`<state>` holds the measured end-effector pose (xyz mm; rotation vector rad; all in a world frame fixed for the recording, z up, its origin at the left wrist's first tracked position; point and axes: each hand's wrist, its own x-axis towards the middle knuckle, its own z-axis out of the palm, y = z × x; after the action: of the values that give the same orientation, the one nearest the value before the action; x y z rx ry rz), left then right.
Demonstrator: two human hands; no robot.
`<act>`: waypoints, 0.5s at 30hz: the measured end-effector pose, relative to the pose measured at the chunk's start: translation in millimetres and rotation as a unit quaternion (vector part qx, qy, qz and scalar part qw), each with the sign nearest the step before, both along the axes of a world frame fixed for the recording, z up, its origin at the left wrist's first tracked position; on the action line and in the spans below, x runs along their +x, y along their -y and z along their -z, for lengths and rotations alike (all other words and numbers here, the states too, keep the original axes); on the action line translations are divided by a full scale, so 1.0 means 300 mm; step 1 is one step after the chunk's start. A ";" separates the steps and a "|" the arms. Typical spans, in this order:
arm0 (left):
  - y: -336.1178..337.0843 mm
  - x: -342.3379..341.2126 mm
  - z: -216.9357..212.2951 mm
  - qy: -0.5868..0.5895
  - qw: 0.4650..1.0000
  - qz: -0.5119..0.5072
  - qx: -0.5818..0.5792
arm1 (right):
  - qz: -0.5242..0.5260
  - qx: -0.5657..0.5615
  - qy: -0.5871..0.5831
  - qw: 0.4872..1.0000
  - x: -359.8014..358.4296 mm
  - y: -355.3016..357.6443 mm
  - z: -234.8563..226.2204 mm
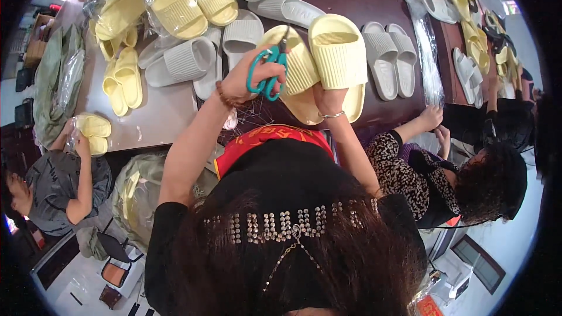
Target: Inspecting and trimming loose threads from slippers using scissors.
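My left hand (252, 79), with a beaded bracelet at its wrist, is closed on a pair of teal-handled scissors (274, 73), the dark blades pointing up and away. Behind the scissors, a pale yellow slide slipper (301, 67) stands tilted; whether my left fingers also grip it is hidden. My right hand (331, 100), wearing a silver bangle, reaches under the strap of a second yellow slipper (336, 52), its fingers covered by it. Both slippers are held up at the table edge, close together. A thin tangle of threads (254, 120) lies below my left hand.
Grey slippers (190, 58) lie left of my hands, and a grey pair (389, 58) to the right. Plastic-wrapped yellow slippers (175, 9) sit at the far left. Clear plastic bags (427, 52) lie along the table's right part. Co-workers sit on both sides, one holding yellow slippers (93, 131).
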<state>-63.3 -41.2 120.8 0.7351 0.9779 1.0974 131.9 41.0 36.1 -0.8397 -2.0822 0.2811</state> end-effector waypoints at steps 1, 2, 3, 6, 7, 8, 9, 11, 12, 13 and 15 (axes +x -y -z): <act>0.012 -0.015 0.006 0.000 1.000 0.000 0.000 | 0.012 -0.025 -0.003 1.000 0.006 0.000 0.008; 0.028 -0.033 0.018 -0.001 1.000 -0.002 -0.007 | 0.025 -0.051 -0.005 0.998 0.013 0.000 0.017; 0.045 -0.046 0.023 -0.003 1.000 -0.007 -0.013 | 0.035 -0.076 -0.008 0.996 0.019 0.001 0.024; 0.073 -0.033 0.044 0.003 1.000 0.010 -0.027 | 0.062 -0.071 0.030 0.995 0.034 0.003 0.040; 0.081 -0.019 0.049 0.010 0.999 0.034 -0.033 | 0.077 -0.068 0.048 0.994 0.037 0.004 0.043; 0.088 -0.011 0.048 0.017 0.997 0.059 -0.040 | 0.075 -0.068 0.049 0.994 0.035 0.004 0.041; 0.093 -0.007 0.046 0.017 0.997 0.058 -0.040 | 0.083 -0.071 0.033 0.993 0.032 0.003 0.039; 0.100 -0.001 0.040 0.010 0.992 0.118 -0.049 | 0.100 -0.077 0.000 0.992 0.029 -0.001 0.032; 0.099 0.001 0.037 0.007 0.987 0.148 -0.054 | 0.099 -0.077 0.001 0.992 0.027 -0.004 0.030; 0.096 0.006 0.034 0.008 0.987 0.148 -0.054 | 0.098 -0.068 0.005 0.993 0.029 -0.006 0.027; 0.080 0.014 0.027 0.017 0.991 0.125 -0.042 | 0.093 -0.049 0.012 0.994 0.031 -0.009 0.024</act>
<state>-59.2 -65.2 112.7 0.7463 0.8714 0.8420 141.2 43.7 28.9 -1.0942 -2.0084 0.2741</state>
